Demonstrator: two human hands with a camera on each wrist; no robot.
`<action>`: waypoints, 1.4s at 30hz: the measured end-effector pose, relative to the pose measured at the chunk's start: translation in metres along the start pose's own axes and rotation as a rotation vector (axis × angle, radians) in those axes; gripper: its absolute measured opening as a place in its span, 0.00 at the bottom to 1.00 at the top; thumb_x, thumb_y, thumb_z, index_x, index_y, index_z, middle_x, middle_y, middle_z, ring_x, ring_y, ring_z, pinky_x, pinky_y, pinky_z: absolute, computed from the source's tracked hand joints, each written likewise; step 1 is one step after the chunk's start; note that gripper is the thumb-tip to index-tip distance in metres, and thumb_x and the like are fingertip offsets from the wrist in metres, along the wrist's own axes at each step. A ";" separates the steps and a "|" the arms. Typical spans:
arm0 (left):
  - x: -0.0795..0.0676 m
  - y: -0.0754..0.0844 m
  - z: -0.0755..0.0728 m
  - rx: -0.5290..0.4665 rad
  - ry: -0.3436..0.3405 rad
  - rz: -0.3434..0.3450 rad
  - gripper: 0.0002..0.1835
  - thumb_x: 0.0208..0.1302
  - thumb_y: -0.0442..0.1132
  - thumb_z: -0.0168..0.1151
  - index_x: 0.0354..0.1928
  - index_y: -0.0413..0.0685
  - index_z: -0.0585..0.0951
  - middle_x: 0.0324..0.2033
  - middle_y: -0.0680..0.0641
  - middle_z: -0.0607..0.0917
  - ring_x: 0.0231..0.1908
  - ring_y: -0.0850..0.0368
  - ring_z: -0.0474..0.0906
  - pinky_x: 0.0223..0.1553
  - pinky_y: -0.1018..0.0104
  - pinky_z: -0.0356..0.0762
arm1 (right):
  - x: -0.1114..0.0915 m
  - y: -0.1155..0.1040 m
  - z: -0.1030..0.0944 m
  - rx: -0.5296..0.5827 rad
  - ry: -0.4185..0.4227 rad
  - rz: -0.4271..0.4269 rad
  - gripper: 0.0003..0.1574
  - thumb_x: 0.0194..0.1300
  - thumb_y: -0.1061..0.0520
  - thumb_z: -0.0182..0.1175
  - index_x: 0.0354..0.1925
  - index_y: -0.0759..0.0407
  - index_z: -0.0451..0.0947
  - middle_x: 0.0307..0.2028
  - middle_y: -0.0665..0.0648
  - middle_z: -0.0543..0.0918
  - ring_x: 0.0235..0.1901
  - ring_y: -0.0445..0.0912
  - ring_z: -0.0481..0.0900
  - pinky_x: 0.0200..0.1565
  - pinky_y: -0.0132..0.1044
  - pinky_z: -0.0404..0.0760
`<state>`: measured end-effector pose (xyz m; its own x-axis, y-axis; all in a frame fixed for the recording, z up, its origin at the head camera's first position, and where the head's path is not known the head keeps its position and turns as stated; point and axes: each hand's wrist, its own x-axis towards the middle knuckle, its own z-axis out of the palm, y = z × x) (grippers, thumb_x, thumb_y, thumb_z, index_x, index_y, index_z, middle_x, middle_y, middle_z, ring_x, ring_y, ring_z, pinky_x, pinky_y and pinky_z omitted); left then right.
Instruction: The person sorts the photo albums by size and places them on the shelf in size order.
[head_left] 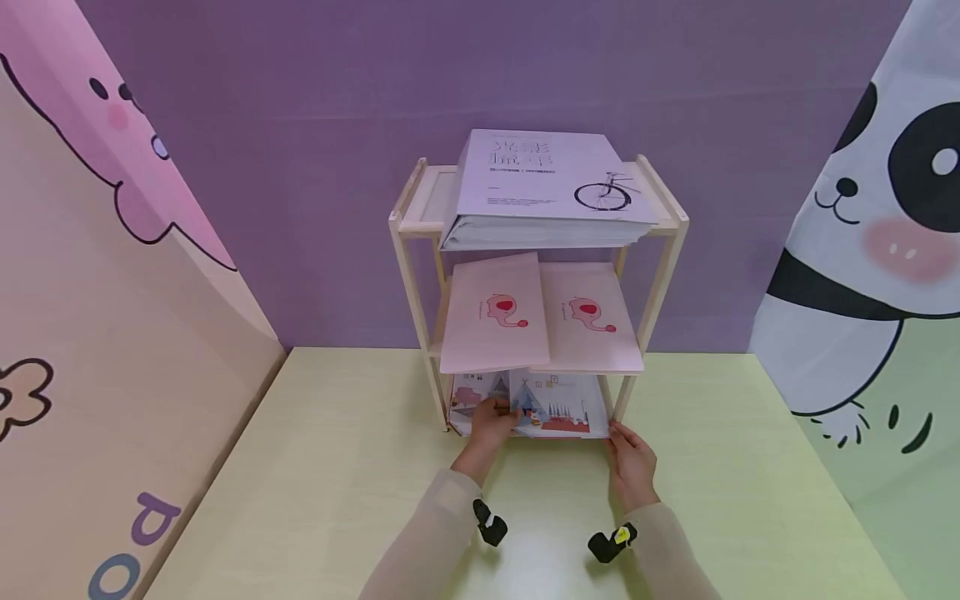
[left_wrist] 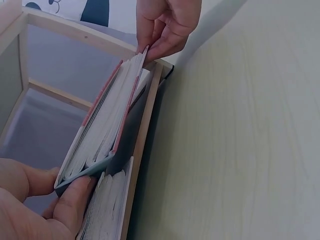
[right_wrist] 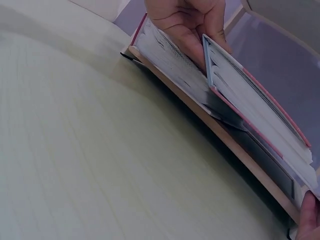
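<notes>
On the bottom level of a small wooden shelf (head_left: pixel 408 287), both hands hold a thick illustrated hardcover book (head_left: pixel 566 404). My left hand (head_left: pixel 489 429) pinches its left spine end between thumb and fingers. At the opposite end, my right hand (head_left: pixel 632 465) pinches the cover near the front right post. The left wrist view shows the book (left_wrist: pixel 102 122) tilted, its page edges facing out, with the spine end raised above the shelf floor. A second book (right_wrist: pixel 172 60) lies on the left half of that level, partly under the raised end in the right wrist view.
Two pink elephant-print books, a left one (head_left: pixel 495 321) and a right one (head_left: pixel 592 321), overlap on the middle level and jut forward. A thick white book with a bicycle drawing (head_left: pixel 555 179) lies on the top. The pale table (head_left: pixel 337 483) meets a purple backdrop (head_left: pixel 337 167) behind.
</notes>
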<state>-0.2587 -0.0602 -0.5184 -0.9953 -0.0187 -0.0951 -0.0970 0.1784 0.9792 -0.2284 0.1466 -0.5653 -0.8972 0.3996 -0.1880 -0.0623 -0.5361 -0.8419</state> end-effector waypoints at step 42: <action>0.008 0.005 0.011 0.140 0.039 0.004 0.15 0.54 0.27 0.62 0.44 0.27 0.78 0.38 0.34 0.82 0.29 0.47 0.82 0.29 0.62 0.82 | 0.004 -0.002 -0.013 0.010 -0.020 0.035 0.18 0.62 0.76 0.49 0.28 0.60 0.80 0.26 0.47 0.81 0.29 0.35 0.81 0.38 0.25 0.80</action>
<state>-0.2674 -0.0481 -0.5158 -0.9951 -0.0551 -0.0818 -0.0951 0.3141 0.9446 -0.2263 0.1590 -0.5707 -0.9075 0.3658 -0.2066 -0.0353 -0.5564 -0.8301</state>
